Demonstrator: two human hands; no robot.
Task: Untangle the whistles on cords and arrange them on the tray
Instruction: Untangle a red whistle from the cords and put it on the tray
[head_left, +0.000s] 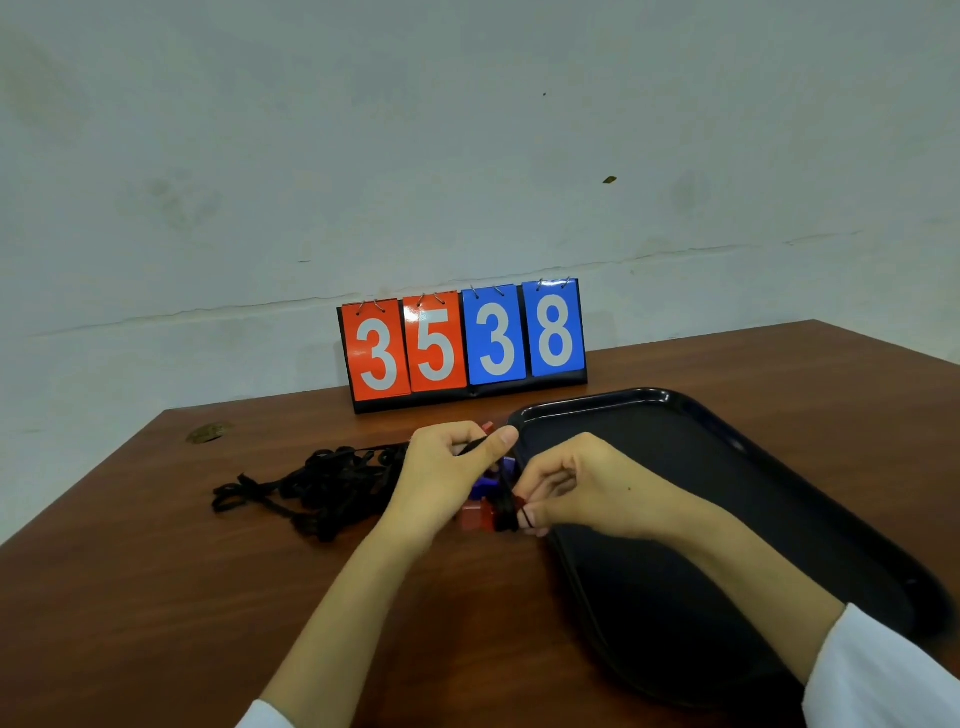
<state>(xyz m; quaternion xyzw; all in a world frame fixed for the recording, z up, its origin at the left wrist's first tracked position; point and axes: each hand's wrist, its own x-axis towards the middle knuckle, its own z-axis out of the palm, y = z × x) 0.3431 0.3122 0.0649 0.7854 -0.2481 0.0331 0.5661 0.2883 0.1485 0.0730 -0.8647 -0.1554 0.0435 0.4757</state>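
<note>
Whistles (475, 514) clustered mid-table (156, 571) beside one black tray's (587, 402) left rim, two red and one blue visible, cord tangle (332, 483) trailing toward table's left edge, left hand (441, 473) pinching one strand, right hand (571, 488) pinching cord by nearest red whistle

The only readable signs are four large white digits on a flip scoreboard (462, 345) standing at twelve o'clock on the table (156, 571), at its far edge against the wall. From nine o'clock toward three o'clock they read 3, 5, 3, 8. The first 3 stands on a red card (375, 351), and the 5 on a second red card (434, 343) just beside it. The second 3 stands on a blue card (496, 336), and the 8 on another blue card (555, 328). Each card hangs from small metal rings (378, 305) at its twelve o'clock edge, above the scoreboard's black base (467, 396).
</note>
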